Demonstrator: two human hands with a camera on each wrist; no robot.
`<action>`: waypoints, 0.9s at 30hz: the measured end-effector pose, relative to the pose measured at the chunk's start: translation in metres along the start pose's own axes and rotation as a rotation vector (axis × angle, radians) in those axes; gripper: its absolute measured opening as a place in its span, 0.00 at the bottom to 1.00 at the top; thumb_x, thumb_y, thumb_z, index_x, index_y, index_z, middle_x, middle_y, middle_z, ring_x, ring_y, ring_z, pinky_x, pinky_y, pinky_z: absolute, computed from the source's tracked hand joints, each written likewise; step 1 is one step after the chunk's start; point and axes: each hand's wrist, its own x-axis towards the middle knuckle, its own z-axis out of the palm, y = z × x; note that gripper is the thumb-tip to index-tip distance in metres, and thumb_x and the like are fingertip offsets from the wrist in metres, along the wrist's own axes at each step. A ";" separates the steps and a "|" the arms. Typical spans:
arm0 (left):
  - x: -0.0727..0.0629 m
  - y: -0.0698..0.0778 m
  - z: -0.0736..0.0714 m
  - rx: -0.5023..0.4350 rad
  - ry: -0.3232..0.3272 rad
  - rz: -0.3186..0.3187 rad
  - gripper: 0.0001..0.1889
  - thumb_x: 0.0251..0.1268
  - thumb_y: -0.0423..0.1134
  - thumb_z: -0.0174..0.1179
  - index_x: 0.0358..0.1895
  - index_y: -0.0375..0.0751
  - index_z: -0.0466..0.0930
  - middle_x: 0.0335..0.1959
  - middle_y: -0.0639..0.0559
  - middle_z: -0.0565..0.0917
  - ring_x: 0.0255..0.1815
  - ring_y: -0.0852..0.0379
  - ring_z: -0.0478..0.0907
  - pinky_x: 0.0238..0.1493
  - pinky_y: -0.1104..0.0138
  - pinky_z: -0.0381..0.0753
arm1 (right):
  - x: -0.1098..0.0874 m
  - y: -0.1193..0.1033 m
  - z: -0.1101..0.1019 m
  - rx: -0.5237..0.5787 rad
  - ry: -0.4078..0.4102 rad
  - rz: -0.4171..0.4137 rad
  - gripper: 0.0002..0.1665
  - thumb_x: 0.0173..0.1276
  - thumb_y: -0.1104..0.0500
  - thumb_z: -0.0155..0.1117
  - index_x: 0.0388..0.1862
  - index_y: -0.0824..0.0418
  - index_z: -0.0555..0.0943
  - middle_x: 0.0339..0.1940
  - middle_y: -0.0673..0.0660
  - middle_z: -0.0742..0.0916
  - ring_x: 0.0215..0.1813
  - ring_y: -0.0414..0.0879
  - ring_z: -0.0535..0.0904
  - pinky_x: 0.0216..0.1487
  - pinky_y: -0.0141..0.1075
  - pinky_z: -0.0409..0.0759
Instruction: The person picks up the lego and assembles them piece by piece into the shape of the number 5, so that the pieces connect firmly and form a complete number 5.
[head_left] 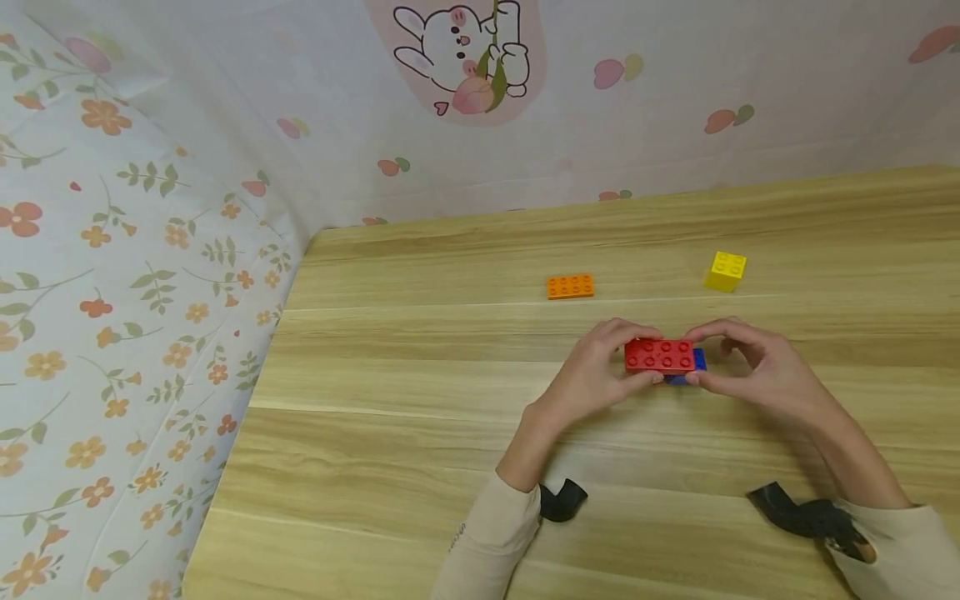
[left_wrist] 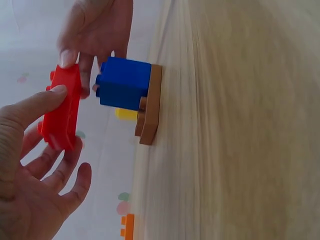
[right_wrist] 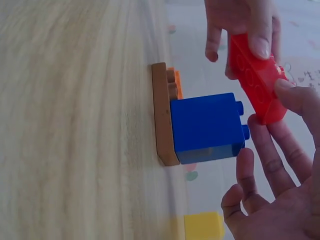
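A red eight-stud building brick [head_left: 660, 355] is held level by both hands, a small gap above a blue brick [right_wrist: 207, 127]. My left hand [head_left: 592, 371] pinches its left end between thumb and fingers. At the right end, my right hand [head_left: 761, 367] grips it with thumb and fingertips. Two of the blue brick's studs show under the red brick in the right wrist view. It is set on one end of a thin brown plate [left_wrist: 151, 110], which lies flat on the table. From above, the red brick hides the plate.
Behind the hands, an orange flat plate [head_left: 570, 287] lies on the wooden table [head_left: 390, 375]. A yellow square brick [head_left: 725, 272] stands farther right. Patterned cloth [head_left: 315, 100] borders the table's back and left side. Black straps [head_left: 562, 501] hang at both wrists.
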 end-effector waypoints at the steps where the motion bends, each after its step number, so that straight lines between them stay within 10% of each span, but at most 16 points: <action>1: 0.000 -0.001 -0.001 -0.010 -0.005 -0.002 0.22 0.54 0.40 0.68 0.53 0.40 0.77 0.49 0.52 0.78 0.49 0.65 0.70 0.51 0.76 0.68 | 0.000 0.000 -0.001 0.002 0.000 0.003 0.25 0.49 0.75 0.71 0.47 0.62 0.79 0.45 0.55 0.82 0.43 0.47 0.69 0.42 0.32 0.65; 27: 0.001 -0.013 0.001 -0.044 -0.020 -0.037 0.22 0.52 0.40 0.70 0.52 0.42 0.79 0.47 0.56 0.79 0.41 0.64 0.76 0.45 0.78 0.71 | -0.003 0.003 -0.014 -0.077 -0.005 0.039 0.23 0.50 0.73 0.71 0.46 0.60 0.78 0.47 0.52 0.81 0.47 0.44 0.71 0.42 0.27 0.68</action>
